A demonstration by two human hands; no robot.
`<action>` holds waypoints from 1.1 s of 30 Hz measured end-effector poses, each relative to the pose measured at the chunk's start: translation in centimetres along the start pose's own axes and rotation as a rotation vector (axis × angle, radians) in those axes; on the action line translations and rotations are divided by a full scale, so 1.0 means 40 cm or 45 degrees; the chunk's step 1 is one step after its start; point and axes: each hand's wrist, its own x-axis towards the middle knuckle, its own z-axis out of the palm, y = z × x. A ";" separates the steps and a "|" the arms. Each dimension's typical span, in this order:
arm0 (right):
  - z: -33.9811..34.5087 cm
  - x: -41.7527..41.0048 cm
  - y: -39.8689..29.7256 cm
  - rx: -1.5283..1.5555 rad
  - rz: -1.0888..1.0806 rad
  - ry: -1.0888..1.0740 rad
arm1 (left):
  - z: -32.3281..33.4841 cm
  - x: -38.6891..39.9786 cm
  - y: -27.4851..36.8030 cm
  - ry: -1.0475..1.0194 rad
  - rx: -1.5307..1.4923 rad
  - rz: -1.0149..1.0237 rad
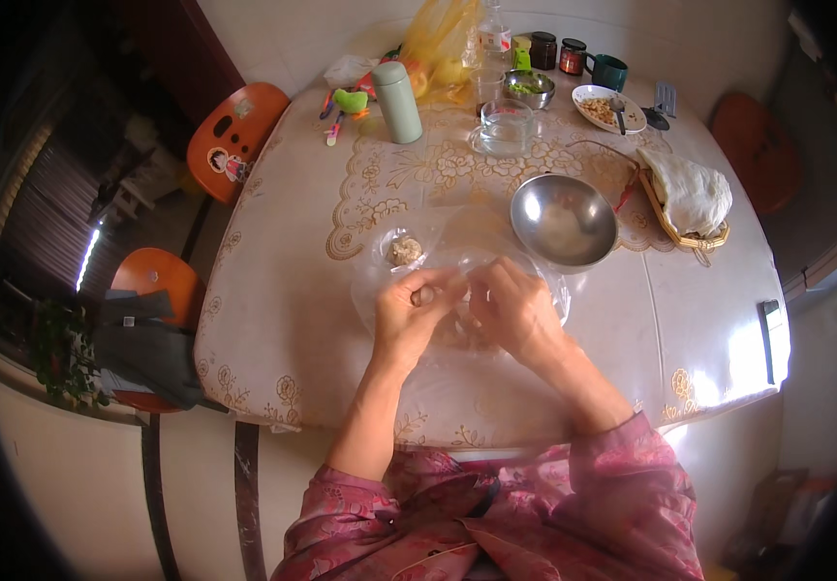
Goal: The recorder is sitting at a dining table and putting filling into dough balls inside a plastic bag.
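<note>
My left hand (pixel 418 309) and my right hand (pixel 513 305) are close together over a clear plastic bag (pixel 371 290) on the table. The fingers of both pinch thin, clear plastic between them. Below the hands, pale pinkish pieces (pixel 455 334) show, partly hidden; what they are I cannot tell. Just beyond my left hand sits a lumpy beige ball of food (pixel 405 250) in clear plastic. A steel bowl (pixel 564 221) with a little cloudy content stands beyond my right hand.
A green flask (pixel 397 103), a glass cup (pixel 506 128), a plate of food (pixel 636 118) and jars (pixel 543 51) stand at the back. To the right are a cloth-covered wicker basket (pixel 687 196) and a phone (pixel 774 341) near the edge. Orange chairs (pixel 237 141) flank the table (pixel 266 290).
</note>
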 end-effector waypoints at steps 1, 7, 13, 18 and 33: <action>0.003 -0.002 0.001 0.000 0.000 0.001 | 0.000 -0.002 0.001 -0.002 -0.008 0.012; 0.006 -0.008 -0.006 -0.170 -0.052 0.008 | 0.006 -0.006 -0.005 -0.013 -0.030 0.065; -0.005 0.006 0.007 0.072 0.212 0.076 | 0.002 -0.011 0.011 -0.089 -0.269 0.014; -0.021 0.006 0.018 0.155 0.359 -0.002 | -0.003 -0.007 0.008 -0.105 -0.318 0.006; -0.038 0.024 -0.011 1.114 0.859 -0.256 | 0.011 -0.009 0.017 -0.035 -0.219 0.168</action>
